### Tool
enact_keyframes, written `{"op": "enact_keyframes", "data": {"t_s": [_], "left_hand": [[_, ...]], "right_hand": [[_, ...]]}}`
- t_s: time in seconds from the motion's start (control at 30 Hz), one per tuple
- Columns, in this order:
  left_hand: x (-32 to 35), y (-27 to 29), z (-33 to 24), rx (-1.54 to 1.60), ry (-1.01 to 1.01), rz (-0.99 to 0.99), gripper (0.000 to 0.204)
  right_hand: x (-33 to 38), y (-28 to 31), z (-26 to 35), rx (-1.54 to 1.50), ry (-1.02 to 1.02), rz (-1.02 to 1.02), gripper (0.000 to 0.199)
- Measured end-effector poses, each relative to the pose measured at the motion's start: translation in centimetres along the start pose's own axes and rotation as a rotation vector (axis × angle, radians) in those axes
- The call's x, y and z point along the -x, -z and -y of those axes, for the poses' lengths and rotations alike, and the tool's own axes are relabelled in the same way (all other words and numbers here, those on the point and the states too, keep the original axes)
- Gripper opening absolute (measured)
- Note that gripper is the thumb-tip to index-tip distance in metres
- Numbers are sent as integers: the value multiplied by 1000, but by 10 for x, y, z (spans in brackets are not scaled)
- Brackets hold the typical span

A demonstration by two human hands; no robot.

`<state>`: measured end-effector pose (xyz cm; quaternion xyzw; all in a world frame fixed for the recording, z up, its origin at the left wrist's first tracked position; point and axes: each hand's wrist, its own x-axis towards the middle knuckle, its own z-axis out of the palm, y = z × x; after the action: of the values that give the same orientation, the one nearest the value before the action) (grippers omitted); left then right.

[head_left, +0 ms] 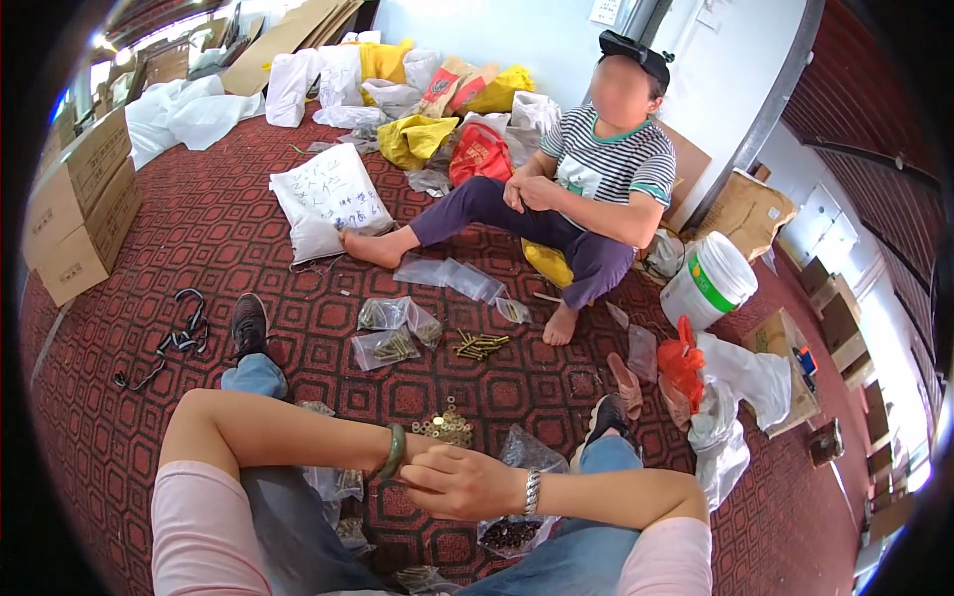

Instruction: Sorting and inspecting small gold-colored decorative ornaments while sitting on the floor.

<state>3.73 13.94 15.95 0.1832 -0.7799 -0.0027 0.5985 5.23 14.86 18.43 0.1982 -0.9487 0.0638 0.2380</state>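
Note:
My two hands meet above the carpet between my legs. My right hand (465, 481), below a metal watch band (533, 492), has its fingers curled in against my left hand; whether anything is inside them is hidden. Only a strip of my left hand (422, 446) shows past the green bangle (394, 452), its fingers covered by the right. Just beyond lies a heap of small brass-coloured rings or nuts (447, 425). Farther off are loose brass-coloured bolt-like pieces (482, 345) and clear bags of metal parts (386, 348). Near my right forearm sits a bag of dark small parts (512, 536).
A person (596, 179) sits opposite with hands together. Flat clear bags (452, 277) and a white sack (330, 204) lie nearby. Cartons (84, 214) stand left, a white bucket (708, 282) and red plastic bag (681, 363) right. Several sacks (417, 142) line the wall.

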Motion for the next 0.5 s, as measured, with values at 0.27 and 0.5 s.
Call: {"op": "enact_keyframes", "data": {"t_s": [0.27,0.5], "left_hand": [[17,-24,-2,17,24,-187,13],[27,-99,-1,-295,257,-1251,14]], "right_hand": [[0,7,5,-20,-105,-16,11],[-3,4,2,-137,-260,-44,19]]}}
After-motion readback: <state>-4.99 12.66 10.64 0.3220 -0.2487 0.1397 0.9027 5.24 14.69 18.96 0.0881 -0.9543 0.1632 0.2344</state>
